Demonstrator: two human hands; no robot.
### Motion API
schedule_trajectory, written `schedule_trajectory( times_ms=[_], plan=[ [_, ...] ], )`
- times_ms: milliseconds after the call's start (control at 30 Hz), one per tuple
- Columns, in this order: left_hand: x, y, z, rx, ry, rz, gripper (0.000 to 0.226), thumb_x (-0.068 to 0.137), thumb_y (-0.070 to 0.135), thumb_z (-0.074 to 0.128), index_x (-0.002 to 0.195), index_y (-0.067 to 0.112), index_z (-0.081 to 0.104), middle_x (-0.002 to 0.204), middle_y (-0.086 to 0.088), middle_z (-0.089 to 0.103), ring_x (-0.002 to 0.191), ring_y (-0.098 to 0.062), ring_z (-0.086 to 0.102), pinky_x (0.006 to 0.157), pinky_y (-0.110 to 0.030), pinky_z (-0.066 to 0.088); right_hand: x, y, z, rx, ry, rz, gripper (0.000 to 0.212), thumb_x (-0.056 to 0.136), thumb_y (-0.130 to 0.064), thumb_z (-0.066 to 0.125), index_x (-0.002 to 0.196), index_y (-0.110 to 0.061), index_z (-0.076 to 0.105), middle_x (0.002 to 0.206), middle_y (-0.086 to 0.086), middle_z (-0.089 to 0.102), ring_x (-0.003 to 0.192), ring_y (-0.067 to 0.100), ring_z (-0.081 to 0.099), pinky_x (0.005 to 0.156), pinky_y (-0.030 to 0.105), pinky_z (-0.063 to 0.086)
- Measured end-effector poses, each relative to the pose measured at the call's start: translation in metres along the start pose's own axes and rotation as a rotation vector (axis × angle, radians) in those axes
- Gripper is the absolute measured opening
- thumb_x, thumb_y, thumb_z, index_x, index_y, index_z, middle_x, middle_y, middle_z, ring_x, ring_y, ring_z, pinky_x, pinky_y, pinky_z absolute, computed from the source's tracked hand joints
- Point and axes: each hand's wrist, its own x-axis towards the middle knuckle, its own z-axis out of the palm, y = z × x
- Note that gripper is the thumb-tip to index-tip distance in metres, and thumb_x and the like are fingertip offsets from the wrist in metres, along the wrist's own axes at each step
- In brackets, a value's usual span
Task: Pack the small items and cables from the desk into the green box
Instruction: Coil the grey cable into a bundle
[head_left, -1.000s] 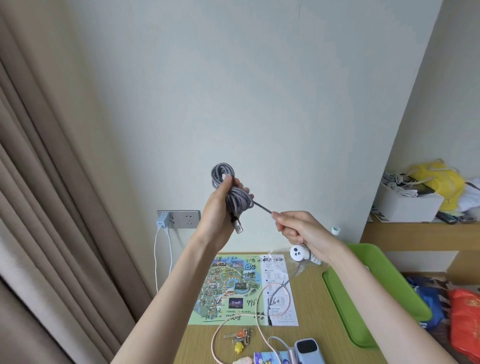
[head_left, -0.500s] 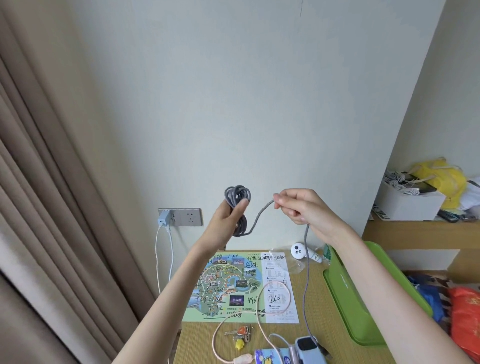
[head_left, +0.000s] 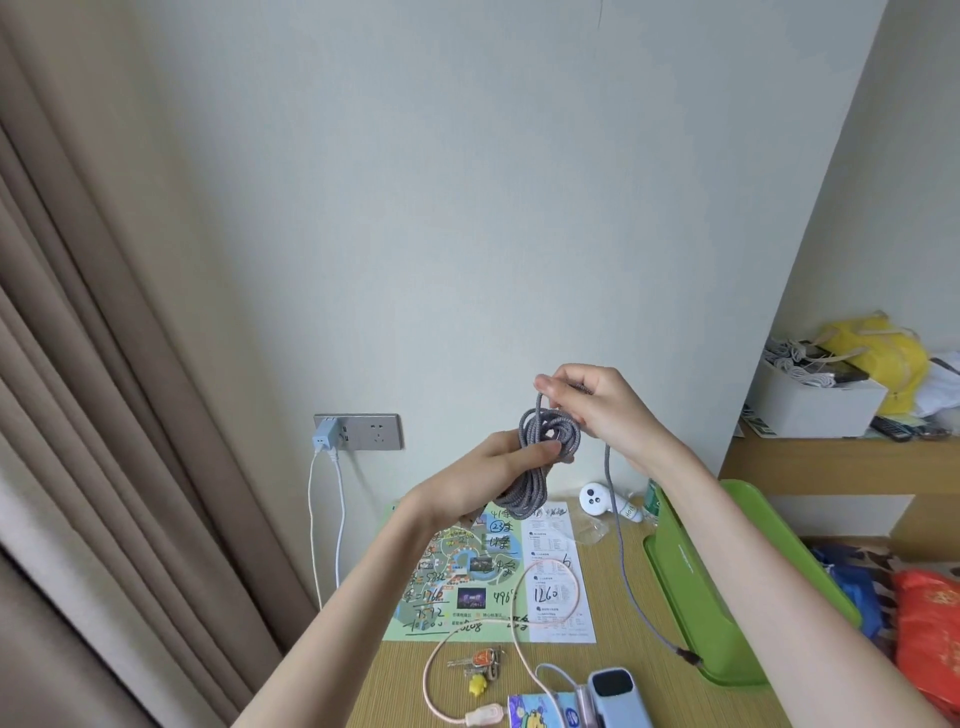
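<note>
Bamboo-mat desk (head_left: 623, 656) under a pale wall (head_left: 467, 208), green box (head_left: 737, 587) at its right edge; my left hand (head_left: 483, 480) grips the grey braided cable (head_left: 527, 493) coil in mid-air above the desk, right hand (head_left: 597, 410) pinches a strand on top. Loose tail hangs to its plug (head_left: 688, 656) beside the box: likely snag there, or coil springs apart if either grip slackens.

A pale wall (head_left: 467, 208) meets a beige curtain (head_left: 78, 364) left, seemingly wooden shelf (head_left: 831, 460) right.

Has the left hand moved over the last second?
Yes. The left hand, holding the grey cable coil, shifted right and slightly down, away from the wall socket.
</note>
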Motion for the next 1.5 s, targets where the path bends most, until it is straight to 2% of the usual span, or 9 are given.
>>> schedule_trajectory(
  times_ms=[100,200,433,600,800,933,1100,1233,1500],
  plan=[
    [0.001,0.004,-0.003,-0.027,0.106,0.01,0.028,0.099,0.039,0.048,0.101,0.019,0.068,0.073,0.009,0.053,0.057,-0.008,0.045,0.051,-0.02,0.036,-0.001,0.009,0.002,0.079,0.005,0.078,0.042,0.101,-0.042,0.044,0.069,-0.015,0.049,0.049,-0.008,0.038,0.043,0.008,0.027,0.039,0.015,0.022],
    [0.001,0.005,-0.007,-0.06,0.233,-0.019,0.032,0.094,0.048,0.052,0.084,0.019,0.062,0.062,0.003,0.04,0.038,-0.009,0.025,0.033,-0.014,0.017,-0.003,0.017,0.004,0.156,-0.057,0.146,0.046,0.103,-0.047,0.033,0.073,-0.014,0.046,0.051,-0.003,0.039,0.041,0.009,0.024,0.039,0.017,0.019],
    [0.004,0.004,-0.012,-0.266,0.388,0.027,0.064,0.08,0.055,0.055,0.119,0.004,0.059,0.082,-0.009,0.042,0.043,-0.012,0.025,0.039,-0.02,0.013,-0.009,0.027,0.014,0.232,-0.141,0.162,0.047,0.103,-0.048,0.03,0.07,-0.017,0.044,0.053,-0.001,0.037,0.043,0.013,0.026,0.042,0.022,0.022],
    [0.006,0.006,-0.015,-0.309,0.409,0.01,0.039,0.084,0.051,0.058,0.092,0.013,0.062,0.059,0.002,0.045,0.04,-0.011,0.027,0.039,-0.018,0.013,-0.011,0.024,0.022,0.347,-0.254,0.183,0.048,0.101,-0.047,0.033,0.067,-0.017,0.047,0.054,-0.001,0.035,0.044,0.013,0.025,0.043,0.022,0.023],
    [0.008,0.009,-0.009,-0.359,0.313,0.138,0.034,0.088,0.043,0.055,0.109,0.022,0.072,0.068,-0.015,0.064,0.065,-0.024,0.058,0.059,-0.029,0.043,-0.012,0.014,0.031,0.371,-0.345,0.242,0.053,0.088,-0.063,0.04,0.063,-0.017,0.044,0.053,0.001,0.035,0.044,0.015,0.028,0.045,0.024,0.024],
    [0.007,0.009,-0.01,-0.335,0.374,0.084,0.029,0.09,0.048,0.052,0.1,0.031,0.073,0.055,-0.005,0.06,0.041,-0.014,0.041,0.039,-0.016,0.026,-0.013,0.015,0.029,0.35,-0.357,0.225,0.05,0.094,-0.056,0.042,0.063,-0.017,0.045,0.054,0.0,0.036,0.045,0.015,0.031,0.046,0.025,0.025],
    [0.009,0.009,-0.016,-0.584,0.451,0.097,0.025,0.091,0.04,0.055,0.089,0.022,0.072,0.078,0.005,0.06,0.062,-0.012,0.049,0.049,-0.027,0.033,-0.016,0.021,0.025,0.284,-0.358,0.189,0.043,0.097,-0.043,0.049,0.063,-0.016,0.048,0.056,-0.001,0.034,0.046,0.012,0.026,0.049,0.027,0.016],
    [0.011,0.01,-0.023,-0.933,0.417,0.138,0.019,0.098,0.028,0.049,0.091,0.015,0.062,0.081,0.004,0.064,0.077,-0.009,0.063,0.084,-0.03,0.049,-0.017,0.022,0.019,0.153,-0.339,0.185,0.039,0.095,-0.044,0.056,0.067,-0.017,0.055,0.054,-0.003,0.034,0.046,0.01,0.023,0.045,0.02,0.017],
    [0.004,0.0,-0.041,-0.588,0.694,-0.023,0.038,0.093,0.054,0.051,0.106,0.021,0.065,0.069,0.005,0.048,0.045,-0.009,0.036,0.043,-0.019,0.029,-0.016,0.02,0.0,-0.125,-0.262,0.162,0.029,0.091,-0.035,0.065,0.072,-0.013,0.066,0.046,-0.015,0.035,0.041,0.002,0.028,0.043,0.016,0.023]
  ],
)
